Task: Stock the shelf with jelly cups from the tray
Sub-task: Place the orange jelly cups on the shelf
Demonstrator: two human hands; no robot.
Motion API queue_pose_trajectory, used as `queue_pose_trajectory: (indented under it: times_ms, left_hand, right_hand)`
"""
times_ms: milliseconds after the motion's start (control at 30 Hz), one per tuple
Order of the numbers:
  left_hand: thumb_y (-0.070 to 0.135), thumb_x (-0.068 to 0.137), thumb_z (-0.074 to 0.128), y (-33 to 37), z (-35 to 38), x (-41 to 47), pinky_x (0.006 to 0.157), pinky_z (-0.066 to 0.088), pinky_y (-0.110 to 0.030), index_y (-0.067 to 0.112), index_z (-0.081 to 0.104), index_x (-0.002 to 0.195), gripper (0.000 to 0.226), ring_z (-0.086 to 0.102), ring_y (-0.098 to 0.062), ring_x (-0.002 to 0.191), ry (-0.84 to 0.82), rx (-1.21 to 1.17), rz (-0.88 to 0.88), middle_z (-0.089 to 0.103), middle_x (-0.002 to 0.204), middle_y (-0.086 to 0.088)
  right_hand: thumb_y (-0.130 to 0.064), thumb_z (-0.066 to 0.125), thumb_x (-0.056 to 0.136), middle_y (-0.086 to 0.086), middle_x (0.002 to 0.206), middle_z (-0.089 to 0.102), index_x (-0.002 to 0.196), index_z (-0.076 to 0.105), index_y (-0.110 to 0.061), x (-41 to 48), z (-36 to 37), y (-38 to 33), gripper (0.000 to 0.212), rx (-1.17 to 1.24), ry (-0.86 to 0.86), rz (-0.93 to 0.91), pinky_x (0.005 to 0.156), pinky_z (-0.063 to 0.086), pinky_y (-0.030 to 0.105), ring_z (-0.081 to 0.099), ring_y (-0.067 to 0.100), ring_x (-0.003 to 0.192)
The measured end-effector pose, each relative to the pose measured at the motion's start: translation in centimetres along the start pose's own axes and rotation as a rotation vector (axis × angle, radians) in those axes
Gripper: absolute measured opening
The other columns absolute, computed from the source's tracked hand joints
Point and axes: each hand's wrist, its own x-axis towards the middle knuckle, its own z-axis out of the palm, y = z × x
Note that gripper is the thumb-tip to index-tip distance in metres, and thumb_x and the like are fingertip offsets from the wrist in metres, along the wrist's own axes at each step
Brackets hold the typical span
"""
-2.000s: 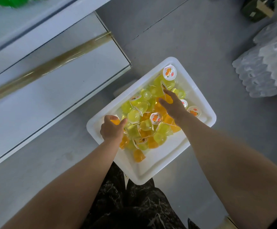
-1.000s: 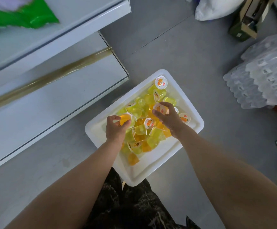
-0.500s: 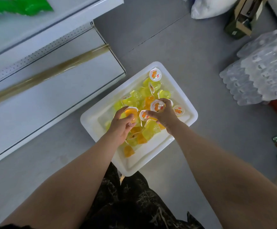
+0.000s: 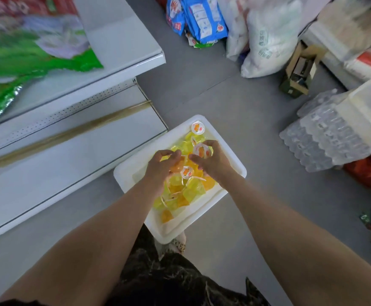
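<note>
A white tray [image 4: 231, 160] sits on the grey floor, holding several yellow and orange jelly cups [image 4: 193, 188]. My left hand [image 4: 160, 171] is above the tray's middle, curled around an orange jelly cup [image 4: 176, 165]. My right hand [image 4: 213, 162] is close beside it, pinching a jelly cup with a white printed lid [image 4: 202, 150]. Another lidded cup [image 4: 197, 127] rests at the tray's far corner. The white shelf [image 4: 65, 149] stands to the left of the tray, its lower board bare.
Green and red snack bags [image 4: 25, 51] lie on the upper shelf board. On the floor beyond: blue packets [image 4: 197, 18], white sacks [image 4: 266, 34], a small carton [image 4: 297, 71] and shrink-wrapped bottle packs [image 4: 326, 133] at right. My patterned trousers [image 4: 175, 281] are just below the tray.
Both hands picked cups from the tray and came together over its middle. The view tilted up, revealing the upper shelf board and goods on the floor.
</note>
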Motion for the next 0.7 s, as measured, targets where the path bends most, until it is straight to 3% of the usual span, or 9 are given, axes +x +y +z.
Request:
queue_pose_trajectory:
  times_ms: [100, 200, 233, 300, 400, 533, 633, 700]
  left_hand:
    - [0.03, 0.08, 0.078, 2.9, -0.1, -2.6, 0.075, 0.05, -0.031, 0.021, 0.061, 0.112, 0.037, 0.069, -0.013, 0.083, -0.038, 0.001, 0.105, 0.074, 0.09, 0.002]
    - [0.028, 0.079, 0.08, 6.6, -0.5, -5.0, 0.081, 0.052, -0.037, 0.019, 0.062, 0.115, 0.042, 0.067, -0.018, 0.09, -0.028, 0.047, 0.216, 0.07, 0.107, -0.006]
    - [0.027, 0.078, 0.08, 8.1, -0.8, -5.9, 0.082, 0.052, -0.037, 0.018, 0.063, 0.112, 0.039, 0.066, -0.02, 0.092, -0.029, 0.063, 0.248, 0.069, 0.11, -0.007]
    - [0.026, 0.077, 0.081, 11.1, -1.7, -8.0, 0.084, 0.052, -0.036, 0.018, 0.064, 0.111, 0.039, 0.065, -0.021, 0.096, -0.021, 0.111, 0.323, 0.068, 0.111, -0.006]
    - [0.026, 0.076, 0.083, 15.7, -3.5, -11.6, 0.088, 0.054, -0.035, 0.015, 0.065, 0.117, 0.046, 0.067, -0.019, 0.099, 0.01, 0.182, 0.447, 0.07, 0.111, -0.005]
    - [0.028, 0.073, 0.085, 21.4, -7.1, -16.9, 0.08, 0.057, -0.033, 0.014, 0.066, 0.115, 0.048, 0.067, -0.017, 0.096, 0.069, 0.29, 0.594, 0.07, 0.108, -0.004]
    - [0.026, 0.066, 0.089, 25.2, -10.0, -20.9, 0.088, 0.057, -0.043, 0.011, 0.068, 0.111, 0.052, 0.069, -0.021, 0.093, 0.124, 0.349, 0.676, 0.072, 0.102, -0.008]
    - [0.019, 0.069, 0.088, 27.5, -11.9, -23.4, 0.091, 0.056, -0.046, 0.01, 0.069, 0.107, 0.043, 0.07, -0.025, 0.096, 0.15, 0.367, 0.717, 0.072, 0.104, -0.012]
  right_hand:
    - [-0.055, 0.077, 0.069, 0.001, 0.085, 0.07, 0.114, 0.051, -0.04, -2.0, -1.4, -3.1, 0.055, -0.101, 0.031, -0.123, 0.063, 0.052, 0.028, 0.063, 0.01, 0.054]
    - [-0.047, 0.078, 0.074, -0.003, 0.077, 0.069, 0.112, 0.061, -0.033, -4.1, -2.9, -7.0, 0.044, -0.148, 0.062, -0.251, 0.051, 0.046, 0.015, 0.062, 0.004, 0.047]
    - [-0.047, 0.079, 0.074, -0.003, 0.082, 0.07, 0.113, 0.064, -0.031, -4.7, -3.3, -8.4, 0.045, -0.17, 0.069, -0.295, 0.052, 0.049, 0.014, 0.064, 0.005, 0.05]
    - [-0.051, 0.081, 0.07, -0.005, 0.097, 0.072, 0.118, 0.067, -0.029, -5.7, -4.0, -11.4, 0.055, -0.238, 0.081, -0.402, 0.068, 0.057, 0.022, 0.07, 0.01, 0.068]
    - [-0.056, 0.081, 0.068, -0.011, 0.101, 0.065, 0.122, 0.065, -0.03, -7.8, -5.0, -16.7, 0.062, -0.361, 0.096, -0.542, 0.08, 0.047, 0.023, 0.061, 0.007, 0.09]
    - [-0.055, 0.082, 0.067, -0.012, 0.1, 0.062, 0.119, 0.067, -0.031, -11.5, -5.2, -24.0, 0.059, -0.456, 0.091, -0.746, 0.078, 0.042, 0.019, 0.059, 0.007, 0.093]
    - [-0.047, 0.087, 0.063, -0.006, 0.1, 0.068, 0.11, 0.073, -0.025, -14.7, -4.3, -29.0, 0.053, -0.418, 0.09, -0.881, 0.064, 0.039, 0.003, 0.06, 0.006, 0.082]
    - [-0.042, 0.089, 0.064, -0.006, 0.091, 0.07, 0.103, 0.076, -0.02, -17.1, -3.5, -32.1, 0.046, -0.424, 0.084, -0.953, 0.056, 0.038, 0.001, 0.06, 0.002, 0.073]
